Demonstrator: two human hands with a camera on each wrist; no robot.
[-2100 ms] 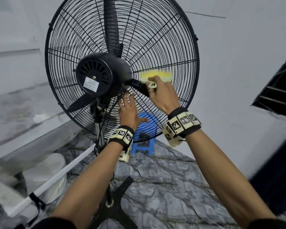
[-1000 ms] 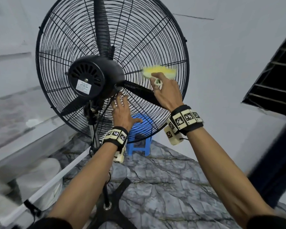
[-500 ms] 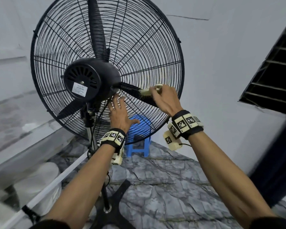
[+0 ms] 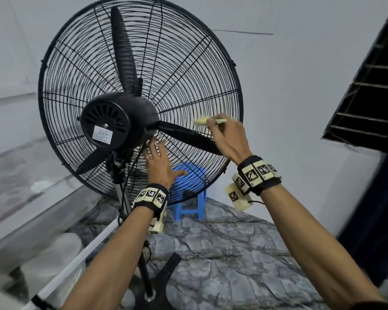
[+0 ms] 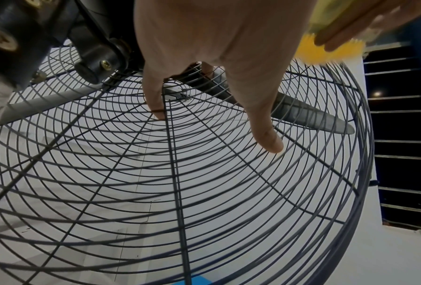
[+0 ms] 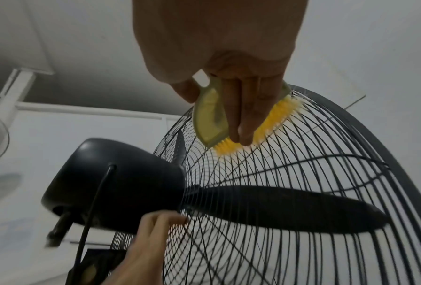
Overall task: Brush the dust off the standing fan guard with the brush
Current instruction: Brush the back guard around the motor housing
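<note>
Our right hand (image 4: 227, 137) grips the brush (image 6: 212, 113), long axis roughly horizontal mid-right in frame, yellow bristles on the fan guard (image 4: 188, 63); left hand (image 4: 160, 165) flat, fingers straight against the wires.

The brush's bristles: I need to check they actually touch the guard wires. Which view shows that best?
The right wrist view: the yellow bristles lie against the fan guard wires, with the right hand gripping the brush. The head view shows only a small pale sliver of brush; the left wrist view shows a blurred yellow edge.
</note>
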